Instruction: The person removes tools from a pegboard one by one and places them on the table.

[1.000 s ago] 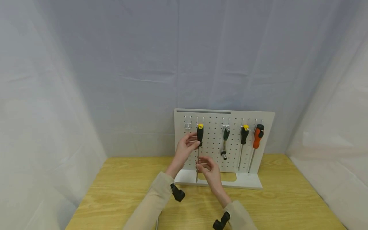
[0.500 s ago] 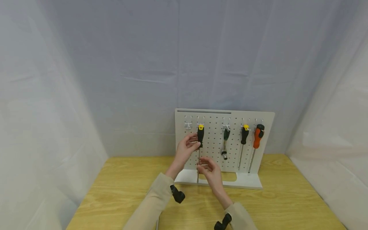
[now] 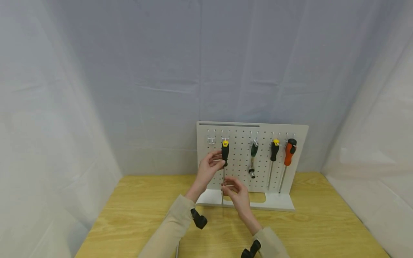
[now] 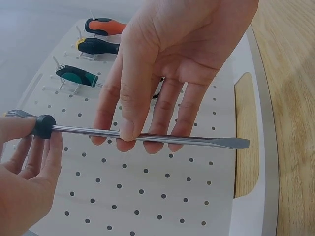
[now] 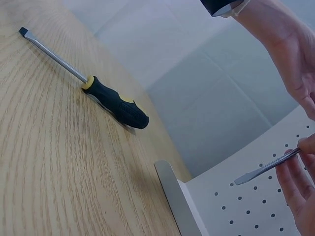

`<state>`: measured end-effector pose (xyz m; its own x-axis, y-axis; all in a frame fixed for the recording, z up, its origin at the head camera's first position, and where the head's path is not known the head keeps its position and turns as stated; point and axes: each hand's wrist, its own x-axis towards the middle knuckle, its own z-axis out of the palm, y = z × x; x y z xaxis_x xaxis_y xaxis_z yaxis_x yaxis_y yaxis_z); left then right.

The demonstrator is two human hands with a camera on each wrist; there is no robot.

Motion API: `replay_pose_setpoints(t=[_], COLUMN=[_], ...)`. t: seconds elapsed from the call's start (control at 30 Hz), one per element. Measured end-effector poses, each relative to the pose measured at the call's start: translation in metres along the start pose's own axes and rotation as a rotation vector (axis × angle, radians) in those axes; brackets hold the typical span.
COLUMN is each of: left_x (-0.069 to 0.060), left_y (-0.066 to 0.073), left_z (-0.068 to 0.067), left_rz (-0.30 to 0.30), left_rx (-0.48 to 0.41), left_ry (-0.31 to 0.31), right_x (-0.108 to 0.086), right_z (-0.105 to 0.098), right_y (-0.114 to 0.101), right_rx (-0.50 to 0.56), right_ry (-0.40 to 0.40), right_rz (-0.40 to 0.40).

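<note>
A flat-blade screwdriver with a black handle and yellow top stands upright, blade down, before the pegboard, its top at the second hook from the left. The left hand pinches the lower end of its handle between thumb and fingers. Lower down, the right hand pinches the metal shaft between thumb and fingers, the blade tip sticking out past it. Whether the handle is seated on the hook cannot be told.
On the pegboard hang a green-handled socket tool, a black-and-yellow screwdriver and an orange one. The far-left hook holds nothing. Another black-and-yellow screwdriver lies on the wooden table.
The held screwdriver has dropped very slightly and its shaft hangs straighter. Both hands keep their pinch and have barely moved.
</note>
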<state>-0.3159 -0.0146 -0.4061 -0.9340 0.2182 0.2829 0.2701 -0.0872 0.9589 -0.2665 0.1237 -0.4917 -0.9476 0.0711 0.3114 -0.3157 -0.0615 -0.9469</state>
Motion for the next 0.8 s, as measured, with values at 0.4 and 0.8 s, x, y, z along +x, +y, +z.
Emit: replay_pose_setpoints(t=[0.4,0.8], left_x=[-0.004,-0.018], left_y=[-0.001,-0.006], left_z=[-0.002,-0.008], left_rz=[0.000,-0.015], left_rx=[-0.007,-0.028], left_ry=[-0.015,-0.012], right_x=[-0.002,-0.014], right_z=[-0.001,0.003], right_y=[0.002,0.006], right_rx=[0.014,-0.004], right_ry=[-0.009,-0.041], right_rz=[0.025,0.047])
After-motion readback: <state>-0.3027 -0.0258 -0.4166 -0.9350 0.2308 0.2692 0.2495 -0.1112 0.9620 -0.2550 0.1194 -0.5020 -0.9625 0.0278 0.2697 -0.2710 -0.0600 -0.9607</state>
